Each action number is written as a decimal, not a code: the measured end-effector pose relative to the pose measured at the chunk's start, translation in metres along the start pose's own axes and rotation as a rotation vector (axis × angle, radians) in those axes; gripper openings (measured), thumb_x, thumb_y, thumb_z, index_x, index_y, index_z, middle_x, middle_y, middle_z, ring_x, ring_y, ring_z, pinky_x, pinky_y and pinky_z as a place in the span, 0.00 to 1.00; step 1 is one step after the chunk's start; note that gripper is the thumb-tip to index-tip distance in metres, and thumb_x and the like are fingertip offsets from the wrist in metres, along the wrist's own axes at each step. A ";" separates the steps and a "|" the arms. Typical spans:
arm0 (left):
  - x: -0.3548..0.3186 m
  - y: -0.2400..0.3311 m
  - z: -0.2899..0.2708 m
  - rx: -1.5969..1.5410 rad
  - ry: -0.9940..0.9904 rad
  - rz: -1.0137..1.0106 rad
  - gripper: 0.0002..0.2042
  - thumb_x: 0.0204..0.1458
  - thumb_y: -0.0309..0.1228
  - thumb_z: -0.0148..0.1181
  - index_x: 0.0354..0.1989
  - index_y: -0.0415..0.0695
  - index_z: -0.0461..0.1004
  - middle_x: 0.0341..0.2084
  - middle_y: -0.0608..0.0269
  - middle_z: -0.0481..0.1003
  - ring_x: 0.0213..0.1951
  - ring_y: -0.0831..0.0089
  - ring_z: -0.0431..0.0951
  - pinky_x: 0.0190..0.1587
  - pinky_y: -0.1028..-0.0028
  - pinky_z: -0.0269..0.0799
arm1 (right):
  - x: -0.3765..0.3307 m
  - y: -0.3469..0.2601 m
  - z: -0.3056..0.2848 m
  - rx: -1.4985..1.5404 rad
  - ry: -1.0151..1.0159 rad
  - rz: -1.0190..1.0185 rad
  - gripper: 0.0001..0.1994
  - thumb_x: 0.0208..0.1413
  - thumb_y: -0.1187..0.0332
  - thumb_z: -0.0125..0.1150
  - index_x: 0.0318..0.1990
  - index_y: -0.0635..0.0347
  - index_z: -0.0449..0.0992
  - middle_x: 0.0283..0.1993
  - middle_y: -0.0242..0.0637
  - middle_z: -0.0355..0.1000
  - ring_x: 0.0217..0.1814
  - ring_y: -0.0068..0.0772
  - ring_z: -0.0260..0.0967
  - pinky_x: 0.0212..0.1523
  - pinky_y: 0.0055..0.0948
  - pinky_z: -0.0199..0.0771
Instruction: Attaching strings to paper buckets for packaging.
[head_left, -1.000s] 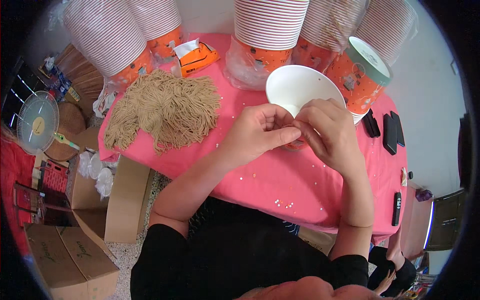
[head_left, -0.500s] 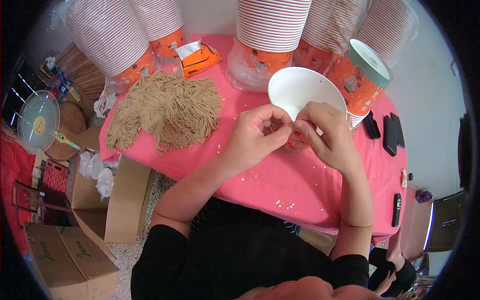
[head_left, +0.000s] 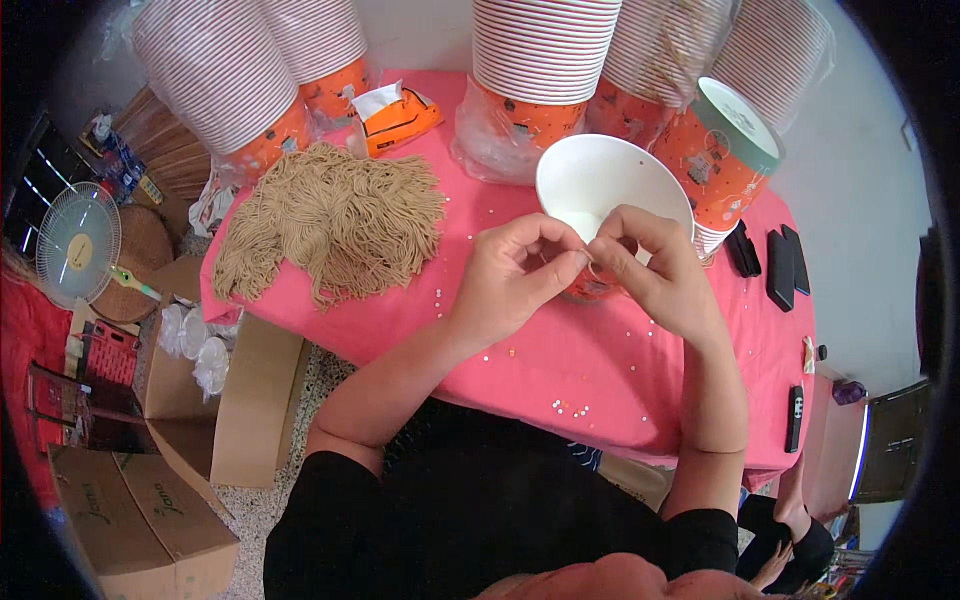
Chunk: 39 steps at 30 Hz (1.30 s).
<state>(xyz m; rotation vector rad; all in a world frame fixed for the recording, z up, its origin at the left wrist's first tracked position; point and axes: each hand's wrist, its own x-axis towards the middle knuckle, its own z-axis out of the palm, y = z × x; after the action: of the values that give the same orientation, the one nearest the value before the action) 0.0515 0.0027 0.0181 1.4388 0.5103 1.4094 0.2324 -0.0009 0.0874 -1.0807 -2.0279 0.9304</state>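
Both hands meet at the near rim of a white-lined, orange printed paper bucket [head_left: 580, 180], which leans with its mouth open away from me. My left hand [head_left: 525, 275] is closed, its thumb and forefinger pinching a short piece of thin tan string [head_left: 588, 257]. Opposite it, my right hand [head_left: 655, 265] pinches the same string, its fingertips almost touching the left ones. The fingers hide most of the string and the bucket's near side. To the left lies a heap of cut tan strings [head_left: 335, 220] on the pink tablecloth [head_left: 470, 375].
Tall stacks of paper buckets [head_left: 545, 50] in plastic stand along the back. A bucket upside down [head_left: 715, 160] is at the right, near phones [head_left: 780, 272] and a black marker-like object [head_left: 794, 420]. An orange tissue pack [head_left: 398, 122] sits behind the strings. Small paper dots [head_left: 572, 408] lie scattered.
The fingertips have shifted slightly and drawn a little apart, so more of the string shows between them. The bucket and the heap of strings stay in place.
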 end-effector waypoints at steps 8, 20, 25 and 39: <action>0.004 0.005 -0.009 -0.279 -0.065 -0.335 0.03 0.55 0.26 0.55 0.36 0.41 0.70 0.24 0.73 0.69 0.21 0.89 0.62 0.21 0.85 0.58 | 0.004 0.010 0.008 -0.113 0.114 -0.357 0.07 0.46 0.75 0.65 0.30 0.65 0.71 0.27 0.38 0.69 0.30 0.35 0.68 0.32 0.30 0.67; 0.009 0.010 -0.019 -0.634 -0.127 -0.589 0.05 0.55 0.30 0.55 0.36 0.44 0.71 0.25 0.69 0.69 0.21 0.86 0.60 0.20 0.84 0.54 | 0.007 0.015 0.014 -0.313 0.284 -0.607 0.08 0.43 0.79 0.63 0.31 0.60 0.72 0.30 0.36 0.73 0.34 0.38 0.72 0.39 0.35 0.67; 0.006 0.009 -0.019 -0.627 -0.068 -0.561 0.06 0.57 0.29 0.56 0.38 0.42 0.74 0.26 0.68 0.73 0.22 0.85 0.63 0.21 0.84 0.57 | 0.006 0.014 0.016 -0.260 0.278 -0.548 0.08 0.43 0.79 0.63 0.32 0.60 0.74 0.30 0.35 0.75 0.34 0.38 0.73 0.41 0.35 0.68; 0.007 0.004 -0.012 -0.123 -0.013 -0.219 0.07 0.56 0.23 0.57 0.41 0.36 0.75 0.31 0.66 0.76 0.29 0.87 0.72 0.29 0.84 0.69 | 0.006 0.018 0.010 -0.287 0.313 -0.526 0.05 0.44 0.78 0.64 0.29 0.60 0.74 0.29 0.36 0.74 0.33 0.39 0.72 0.40 0.35 0.68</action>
<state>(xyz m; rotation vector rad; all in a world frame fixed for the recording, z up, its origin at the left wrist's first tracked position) 0.0406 0.0117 0.0231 1.2531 0.5459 1.2346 0.2296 0.0091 0.0685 -0.7137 -2.0588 0.1934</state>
